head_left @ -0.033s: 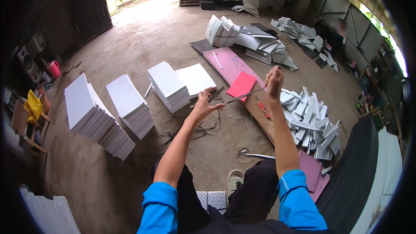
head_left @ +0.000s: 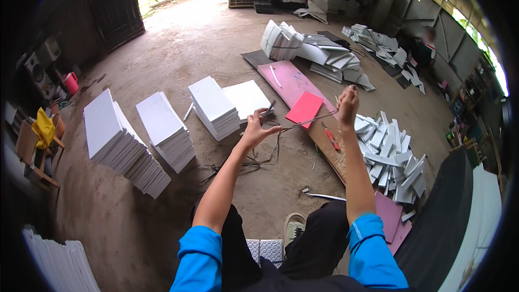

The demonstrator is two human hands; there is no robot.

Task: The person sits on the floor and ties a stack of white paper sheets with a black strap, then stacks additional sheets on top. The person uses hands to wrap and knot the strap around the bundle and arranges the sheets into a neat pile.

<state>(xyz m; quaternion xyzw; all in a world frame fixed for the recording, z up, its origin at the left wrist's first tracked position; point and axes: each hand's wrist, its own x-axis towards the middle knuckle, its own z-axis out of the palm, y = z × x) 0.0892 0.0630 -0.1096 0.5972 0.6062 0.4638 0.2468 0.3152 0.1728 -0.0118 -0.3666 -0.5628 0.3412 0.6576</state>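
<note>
My right hand (head_left: 347, 104) is raised, its fingers closed in a fist on one end of a thin dark strap (head_left: 311, 121). From the fist, the strap slants down and left to the thumb tip of my left hand (head_left: 258, 130). That hand has its thumb and fingers spread wide in a C shape; whether the strap is hooked on the thumb or passes behind it, I cannot tell. Another dark length shows by its fingertips. More strap lies in a loose tangle (head_left: 246, 166) on the floor below. A pink-red sheet (head_left: 304, 109) lies beyond the strap.
Stacks of white sheets (head_left: 213, 97) stand left and ahead. A red-handled cutter (head_left: 331, 136) lies on a brown board (head_left: 324, 154). White offcuts (head_left: 386, 148) are heaped at right, near a pink panel (head_left: 289, 84). Further back right, a person (head_left: 424, 48) is beside more scraps.
The whole scene has shifted slightly right in view. The strap between my hands hangs at much the same slant, and both hands keep nearly the same pose.
</note>
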